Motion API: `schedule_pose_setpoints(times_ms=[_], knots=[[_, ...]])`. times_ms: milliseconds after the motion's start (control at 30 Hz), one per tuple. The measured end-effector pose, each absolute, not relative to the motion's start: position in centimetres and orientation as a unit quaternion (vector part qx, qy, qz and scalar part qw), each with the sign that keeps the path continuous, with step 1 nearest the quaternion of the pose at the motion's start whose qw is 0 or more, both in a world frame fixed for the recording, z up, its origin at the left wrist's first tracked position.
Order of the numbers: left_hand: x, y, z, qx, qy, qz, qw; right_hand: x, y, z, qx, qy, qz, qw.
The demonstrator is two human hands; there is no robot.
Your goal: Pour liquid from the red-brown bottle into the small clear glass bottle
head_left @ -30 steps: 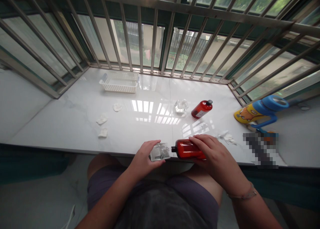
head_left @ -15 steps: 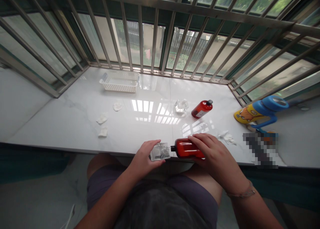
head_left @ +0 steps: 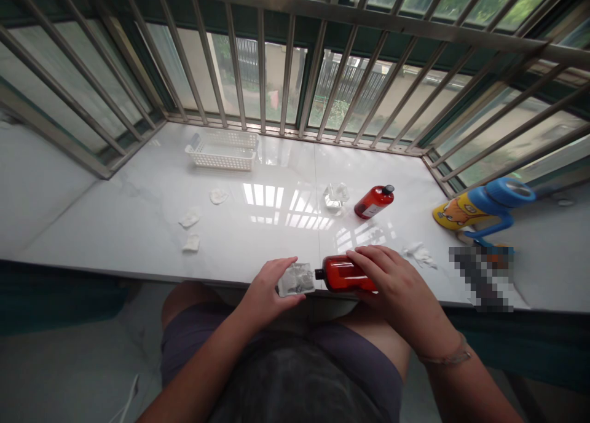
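My left hand (head_left: 271, 291) is closed round a small clear glass bottle (head_left: 297, 280) at the counter's front edge, thumb and fingers on opposite sides. In my right hand (head_left: 391, 281) is a red-brown bottle (head_left: 343, 272), tipped on its side with its black neck pointing left at the glass bottle's mouth. The neck and the glass sit very close; whether liquid runs between them I cannot make out. Farther back stand a second clear glass bottle (head_left: 335, 198) and another red bottle (head_left: 374, 202) with a black cap and white label.
A white perforated basket (head_left: 224, 158) sits at the back left. Crumpled white tissues (head_left: 190, 217) lie on the left, another tissue (head_left: 420, 254) on the right. A blue and yellow jug (head_left: 479, 205) stands right, beside a blurred-out item (head_left: 482, 278). Metal bars (head_left: 288, 72) line the window.
Both hands and the bottles in them keep nearly the same place. The view has shifted very slightly; nothing else has visibly moved.
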State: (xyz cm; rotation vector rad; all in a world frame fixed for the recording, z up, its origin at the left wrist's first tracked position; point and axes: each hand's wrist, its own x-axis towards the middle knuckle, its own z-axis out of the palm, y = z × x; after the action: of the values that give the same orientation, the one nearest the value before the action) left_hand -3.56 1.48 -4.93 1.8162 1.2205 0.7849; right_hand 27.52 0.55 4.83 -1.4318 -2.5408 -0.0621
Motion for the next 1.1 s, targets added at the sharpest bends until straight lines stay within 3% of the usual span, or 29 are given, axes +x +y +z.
schedule_pose_setpoints(times_ms=[1100], knots=[[-3.70, 1.71, -5.49, 0.734, 0.472, 0.293, 0.390, 27.05, 0.85, 5.66, -0.467, -0.878, -0.057, 0.088]])
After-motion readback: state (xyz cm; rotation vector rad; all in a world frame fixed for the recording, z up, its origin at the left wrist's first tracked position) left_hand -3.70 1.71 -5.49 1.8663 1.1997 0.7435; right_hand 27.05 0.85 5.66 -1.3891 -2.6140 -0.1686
